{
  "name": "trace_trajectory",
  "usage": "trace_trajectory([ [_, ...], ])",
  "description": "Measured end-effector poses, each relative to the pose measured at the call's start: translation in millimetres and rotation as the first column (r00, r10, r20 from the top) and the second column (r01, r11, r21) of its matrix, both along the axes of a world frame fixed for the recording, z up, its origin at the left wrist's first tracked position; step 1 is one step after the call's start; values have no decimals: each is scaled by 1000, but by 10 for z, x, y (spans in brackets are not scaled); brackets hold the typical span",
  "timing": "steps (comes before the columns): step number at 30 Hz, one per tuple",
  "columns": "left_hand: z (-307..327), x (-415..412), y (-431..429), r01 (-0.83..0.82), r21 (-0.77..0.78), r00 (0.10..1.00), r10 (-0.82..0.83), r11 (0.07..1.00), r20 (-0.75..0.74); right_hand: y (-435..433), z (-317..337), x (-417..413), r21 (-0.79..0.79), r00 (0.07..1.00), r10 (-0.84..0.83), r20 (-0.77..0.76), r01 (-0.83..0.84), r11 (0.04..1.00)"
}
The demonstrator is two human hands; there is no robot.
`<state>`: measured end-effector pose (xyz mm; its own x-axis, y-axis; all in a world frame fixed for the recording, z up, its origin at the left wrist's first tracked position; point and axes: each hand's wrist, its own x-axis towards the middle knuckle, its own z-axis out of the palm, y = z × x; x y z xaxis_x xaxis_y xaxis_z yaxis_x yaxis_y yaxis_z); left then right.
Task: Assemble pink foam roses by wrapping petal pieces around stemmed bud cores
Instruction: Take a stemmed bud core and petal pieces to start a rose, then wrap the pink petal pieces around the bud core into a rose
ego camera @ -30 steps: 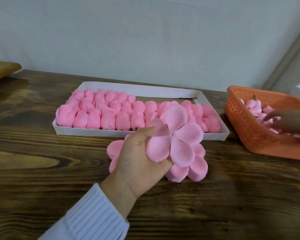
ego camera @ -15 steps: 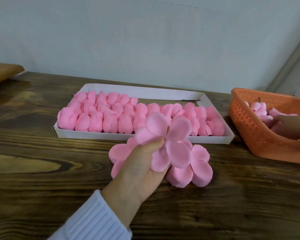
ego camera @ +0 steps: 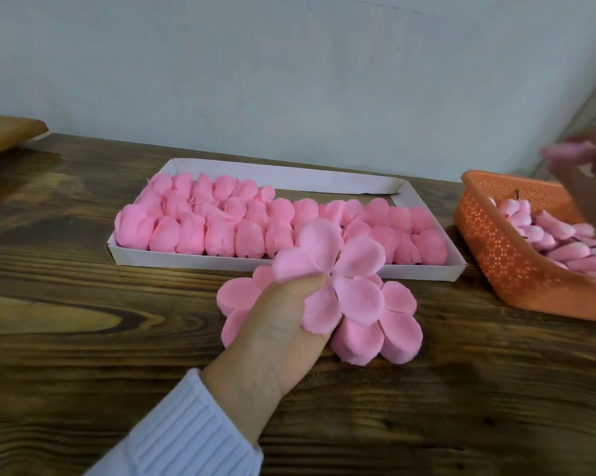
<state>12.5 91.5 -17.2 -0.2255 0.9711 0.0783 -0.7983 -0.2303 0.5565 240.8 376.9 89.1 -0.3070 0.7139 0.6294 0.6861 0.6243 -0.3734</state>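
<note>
Right hand (ego camera: 588, 173) lifted from basket (ego camera: 496, 242) pinching bud (ego camera: 566, 153); left grip (ego camera: 276, 324) clamps upturned petals (ego camera: 355, 266).

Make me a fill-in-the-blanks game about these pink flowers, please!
1. The left hand holds a ____ petal piece.
2. The roses fill a tray coloured ____.
3. The right hand holds a bud above the ____ basket.
4. The table is made of ____.

Missing words: pink; white; orange; wood.
</note>
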Motion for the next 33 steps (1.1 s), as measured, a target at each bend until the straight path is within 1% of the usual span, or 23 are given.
trace_trajectory([
  [1, -41, 7, 18, -6, -7, 999, 6, 1000, 41, -300, 100, -110, -22, 990, 65, -127, -68, 997],
  [2, -29, 6, 20, -18, -73, 998, 22, 997, 57, -601, 138, -265, -79, 978, 80, -194, -97, 992],
  [4, -31, 22, 36, -71, -209, 986, 100, 975, 131, -1087, 192, -572, -69, 944, 164, -285, -191, 979],
  [5, -30, 18, 37, -77, -256, 972, 130, 964, 197, -1315, 182, -682, -89, 904, 224, -364, -273, 958],
  [6, -16, 16, 33, -82, -297, 956, 160, 951, 246, -1492, 134, -763, -92, 843, 293, -450, -371, 924],
  [7, -16, 18, 30, -78, -302, 954, 159, 950, 253, -1695, 89, -838, -101, 771, 351, -532, -469, 877],
  [9, 8, 29, 11, -81, -318, 976, 140, 945, 167, -1973, -90, -928, -107, 626, 423, -655, -631, 768],
  [10, 24, 27, 15, -91, -330, 982, 139, 940, 126, -2074, -206, -970, -114, 580, 419, -698, -669, 735],
  [12, 52, 30, 28, -116, -330, 980, 161, 937, 113, -2223, -447, -1027, -151, 537, 396, -745, -714, 684],
  [14, 95, 46, 28, -150, -357, 971, 205, 922, 121, -2279, -671, -1082, -197, 559, 378, -738, -715, 671],
  [15, 99, 55, 34, -161, -356, 970, 215, 921, 117, -2303, -741, -1103, -204, 585, 387, -713, -701, 683],
  [17, 127, 80, 22, -136, -320, 978, 178, 937, 104, -2305, -841, -1123, -189, 654, 398, -643, -640, 745],
  [19, 145, 98, 12, -86, -304, 984, 129, 949, 123, -2303, -904, -1121, -163, 708, 369, -602, -561, 812],
  [22, 116, 86, 15, -60, -309, 984, 108, 949, 140, -2281, -928, -1109, -102, 726, 387, -569, -529, 842],
  [24, 101, 79, 18, -58, -310, 984, 107, 949, 143, -2261, -931, -1108, -93, 755, 402, -518, -517, 851],
  [28, 92, 93, 2, -44, -264, 984, 88, 964, 157, -2252, -936, -1101, -66, 796, 409, -447, -485, 872],
  [31, 100, 102, 0, -56, -251, 980, 101, 966, 172, -2245, -926, -1094, -25, 818, 397, -415, -446, 894],
  [33, 109, 104, -4, -94, -239, 978, 134, 966, 160, -2236, -923, -1086, -21, 827, 380, -415, -426, 905],
])
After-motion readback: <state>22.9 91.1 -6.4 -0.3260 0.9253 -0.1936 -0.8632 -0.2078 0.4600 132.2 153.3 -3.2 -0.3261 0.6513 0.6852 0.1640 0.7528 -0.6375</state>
